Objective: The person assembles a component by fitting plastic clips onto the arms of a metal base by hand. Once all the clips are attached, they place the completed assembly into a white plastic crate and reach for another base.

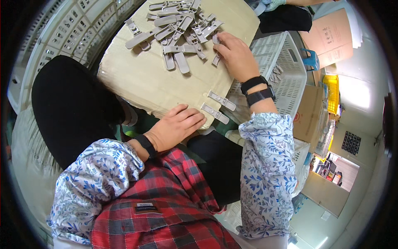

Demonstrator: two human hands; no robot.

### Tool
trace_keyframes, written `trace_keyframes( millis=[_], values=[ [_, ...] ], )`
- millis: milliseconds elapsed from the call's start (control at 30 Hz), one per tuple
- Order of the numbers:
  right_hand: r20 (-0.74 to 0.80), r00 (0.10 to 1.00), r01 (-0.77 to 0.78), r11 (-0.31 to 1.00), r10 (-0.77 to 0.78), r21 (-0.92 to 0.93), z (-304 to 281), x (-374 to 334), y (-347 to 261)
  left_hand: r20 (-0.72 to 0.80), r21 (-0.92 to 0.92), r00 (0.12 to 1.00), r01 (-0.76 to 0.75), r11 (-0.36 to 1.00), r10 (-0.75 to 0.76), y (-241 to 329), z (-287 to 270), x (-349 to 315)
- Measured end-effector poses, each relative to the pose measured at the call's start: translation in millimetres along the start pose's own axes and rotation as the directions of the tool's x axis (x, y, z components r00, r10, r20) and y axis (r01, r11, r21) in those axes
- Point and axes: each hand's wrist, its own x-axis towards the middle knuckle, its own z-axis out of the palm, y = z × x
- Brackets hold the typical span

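Note:
A pile of grey plastic clip-like pieces (181, 62) lies on the far part of a tan, wrapped-looking board (137, 79). At the pile's right edge, my right hand (238, 58) has its thumb and fingers closed on one grey plastic piece (216, 59), partly hidden by the fingers. My left hand (176, 128) rests flat on the board's near edge, fingers stretched out and holding nothing. Beside its fingertips lies a separate grey plastic piece (214, 113), with a second piece (222, 100) alongside; both jut over the board's right edge.
To the right stands a white slatted crate (290, 62) with grey pieces inside. Large white baskets (78, 33) rise at the left. Beyond the crate are a cardboard box (306, 114) and a yellow crate (331, 93). Another person's gloved hand (273, 4) shows at the top.

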Motion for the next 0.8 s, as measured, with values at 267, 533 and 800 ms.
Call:
trace_keyframes(
  millis=[267, 533, 800],
  values=[
    [0.01, 0.872, -0.473, 0.839, 0.489, 0.268, -52.2, -21.4, -39.5, 0.004, -0.028, 1.0, 0.024, 0.999, -0.024, -0.8, -1.9, -0.7],
    [0.076, 0.803, -0.578, 0.741, 0.591, 0.343, -37.0, -82.2, -79.8, 0.023, -0.005, 1.0, 0.015, 1.0, -0.015, -1.6, -3.5, 1.1],
    [0.054, 0.848, -0.519, 0.808, 0.526, 0.28, -28.7, -78.2, -80.0, 0.047, 0.001, 0.999, 0.011, 1.0, -0.011, -1.5, -1.0, 1.8]
  ],
)
